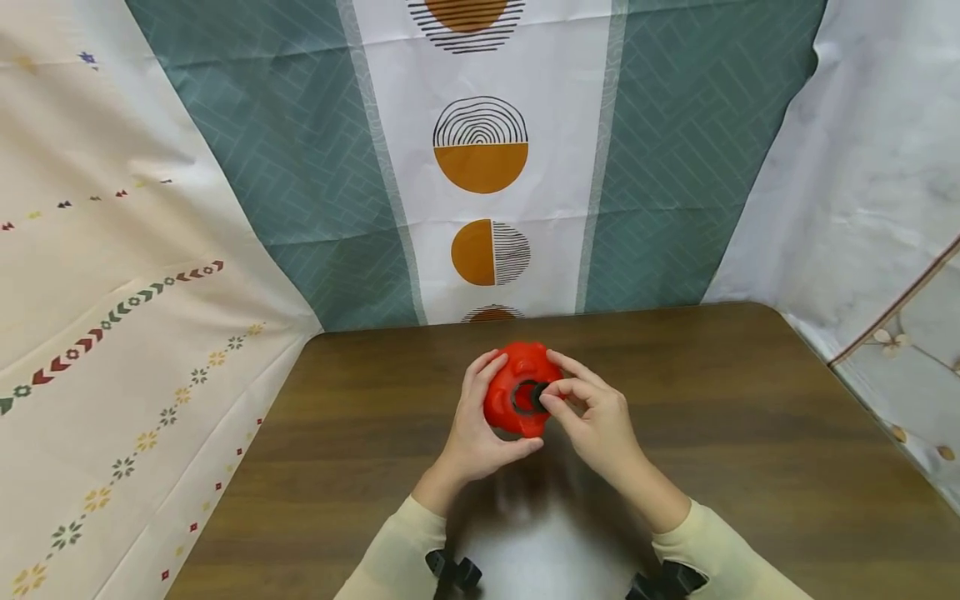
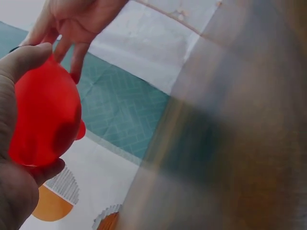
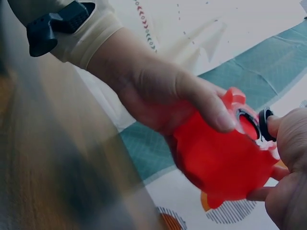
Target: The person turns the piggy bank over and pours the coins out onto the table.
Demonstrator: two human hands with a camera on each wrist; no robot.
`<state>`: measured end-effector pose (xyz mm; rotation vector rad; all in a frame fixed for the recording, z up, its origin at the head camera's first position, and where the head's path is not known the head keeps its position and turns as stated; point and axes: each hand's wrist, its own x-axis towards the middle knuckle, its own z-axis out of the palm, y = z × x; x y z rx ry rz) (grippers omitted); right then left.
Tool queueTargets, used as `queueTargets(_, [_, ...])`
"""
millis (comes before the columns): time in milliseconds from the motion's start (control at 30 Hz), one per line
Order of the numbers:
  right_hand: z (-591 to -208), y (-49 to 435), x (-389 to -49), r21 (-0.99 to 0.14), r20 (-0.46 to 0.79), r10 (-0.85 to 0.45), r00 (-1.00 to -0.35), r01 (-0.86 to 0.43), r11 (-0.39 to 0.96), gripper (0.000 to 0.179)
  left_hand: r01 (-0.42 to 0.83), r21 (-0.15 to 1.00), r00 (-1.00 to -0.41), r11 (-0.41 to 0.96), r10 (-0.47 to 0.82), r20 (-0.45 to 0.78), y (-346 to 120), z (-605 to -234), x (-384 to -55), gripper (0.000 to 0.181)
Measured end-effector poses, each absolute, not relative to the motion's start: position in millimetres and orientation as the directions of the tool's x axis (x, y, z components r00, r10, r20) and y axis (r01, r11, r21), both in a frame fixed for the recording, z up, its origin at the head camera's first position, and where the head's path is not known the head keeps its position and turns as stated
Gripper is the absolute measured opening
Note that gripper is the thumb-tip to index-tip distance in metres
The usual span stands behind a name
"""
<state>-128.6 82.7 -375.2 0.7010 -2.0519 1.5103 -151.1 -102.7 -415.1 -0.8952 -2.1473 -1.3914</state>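
A round red piggy bank (image 1: 501, 398) with stubby feet is held up over the table, its underside and black-rimmed hole (image 3: 248, 125) facing the person. Around its left side and bottom curls my left hand (image 1: 480, 446), fingers at the top and thumb underneath. My right hand (image 1: 600, 421) pinches a black round stopper (image 3: 265, 125) between thumb and finger, right beside the hole. Other right fingers rest against the bank's right side. The left wrist view shows the smooth red shell (image 2: 48, 112) in the left palm; the hole is hidden there.
The brown wooden table (image 1: 360, 433) spreads out under both hands. Behind it hangs a green and white patterned cloth (image 1: 300, 208). Cream fabric (image 1: 135, 333) borders the left side and pale fabric (image 1: 877, 208) the right. Black wrist straps (image 1: 453, 571) sit on the sleeves.
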Motion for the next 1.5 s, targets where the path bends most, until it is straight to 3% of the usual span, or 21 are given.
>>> queueTargets(300, [-361.8, 81.3, -110.3, -0.705, 0.646, -0.125, -0.753, -0.652, 0.280, 0.008, 0.595, 0.766, -0.792, 0.242, 0.337, 0.509, -100.1, -396.2, -129.8, 0.103])
queueTargets(467, [-366.1, 84.6, -110.6, -0.690, 0.662, -0.103, -0.743, -0.657, 0.303, 0.010, 0.545, 0.831, -0.802, 0.110, 0.359, 0.478, -97.4, -412.4, -138.0, 0.091])
queueTargets(633, [-372.7, 87.9, -117.1, -0.670, 0.681, -0.115, -0.723, -0.679, 0.300, 0.011, 0.479, 0.878, -0.838, -0.011, 0.295, 0.460, -92.5, -426.1, -143.5, 0.078])
queueTargets(1000, [-394.2, 100.8, -136.6, -0.641, 0.681, -0.190, -0.707, -0.701, 0.313, 0.015, 0.372, 0.919, -0.900, -0.130, 0.190, 0.392, -94.2, -434.1, -145.2, 0.077])
queueTargets(1267, [-392.9, 124.8, -142.7, -0.579, 0.707, -0.191, -0.681, -0.713, 0.397, 0.014, 0.426, 0.881, -0.883, -0.206, 0.118, 0.454, -105.2, -425.6, -146.5, 0.073])
queueTargets(1500, [-403.4, 162.5, -150.5, -0.549, 0.674, -0.199, -0.711, -0.663, 0.509, 0.018, 0.450, 0.872, -0.875, -0.194, 0.098, 0.474, -108.6, -424.3, -149.4, 0.071])
